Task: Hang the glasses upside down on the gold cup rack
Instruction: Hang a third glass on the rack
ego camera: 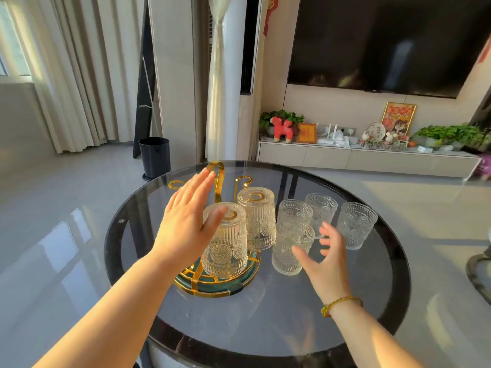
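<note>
The gold cup rack (219, 181) stands on a green, gold-rimmed base (233, 284) at the left of the round glass table. Two embossed glasses hang upside down on it: a near glass (225, 243) and a far glass (259, 219). Several upright glasses stand to the right: the nearest (288, 248), one behind it (295, 211), another further back (321, 208) and the rightmost (356, 225). My left hand (186, 221) hovers flat and open beside the near hung glass, thumb at its top. Spread open, my right hand (324, 258) sits just right of the nearest upright glass.
The table's dark rim (398, 274) curves around the glasses. A black bin (155, 158) stands on the floor behind the table. A low white TV cabinet (366, 158) with plants and ornaments runs along the far wall. Another dark round edge (478, 272) shows at the right.
</note>
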A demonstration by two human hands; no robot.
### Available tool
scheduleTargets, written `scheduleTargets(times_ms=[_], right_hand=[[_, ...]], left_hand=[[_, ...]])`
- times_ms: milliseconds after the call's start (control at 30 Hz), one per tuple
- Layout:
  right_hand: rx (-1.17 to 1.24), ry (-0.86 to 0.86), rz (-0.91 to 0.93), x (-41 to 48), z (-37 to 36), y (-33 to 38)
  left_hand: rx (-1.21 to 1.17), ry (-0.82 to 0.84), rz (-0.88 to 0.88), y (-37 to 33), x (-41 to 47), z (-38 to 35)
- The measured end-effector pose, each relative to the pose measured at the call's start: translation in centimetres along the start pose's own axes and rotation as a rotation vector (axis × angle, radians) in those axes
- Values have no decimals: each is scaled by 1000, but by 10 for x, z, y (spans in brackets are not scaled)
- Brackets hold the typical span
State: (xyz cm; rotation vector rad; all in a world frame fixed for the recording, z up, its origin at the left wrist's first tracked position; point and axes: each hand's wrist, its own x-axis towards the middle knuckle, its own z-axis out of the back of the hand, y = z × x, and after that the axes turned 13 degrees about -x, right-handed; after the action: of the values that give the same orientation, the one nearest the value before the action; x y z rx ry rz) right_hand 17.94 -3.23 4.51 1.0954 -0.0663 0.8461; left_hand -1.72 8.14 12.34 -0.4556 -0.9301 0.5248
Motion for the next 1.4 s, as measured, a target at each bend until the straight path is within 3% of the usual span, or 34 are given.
scheduleTargets(times_ms=[167, 500, 733, 933, 1167, 1400], right_hand=[[-71, 186, -137, -2, -16, -27], [-261, 226, -243, 12, -41, -43], [-175, 237, -311, 13, -44, -46], [128, 239, -259, 11, -37, -46], [144, 138, -232, 16, -10, -43], [173, 166, -105, 43, 27, -1]], left_hand=[[48, 45, 96, 2, 12, -9], [127, 96, 135, 1, 17, -8], [124, 90, 141, -1, 18, -8], [59, 99, 164, 0, 19, -5], [13, 116, 176, -3, 19, -2], [-51, 152, 179, -3, 17, 2]])
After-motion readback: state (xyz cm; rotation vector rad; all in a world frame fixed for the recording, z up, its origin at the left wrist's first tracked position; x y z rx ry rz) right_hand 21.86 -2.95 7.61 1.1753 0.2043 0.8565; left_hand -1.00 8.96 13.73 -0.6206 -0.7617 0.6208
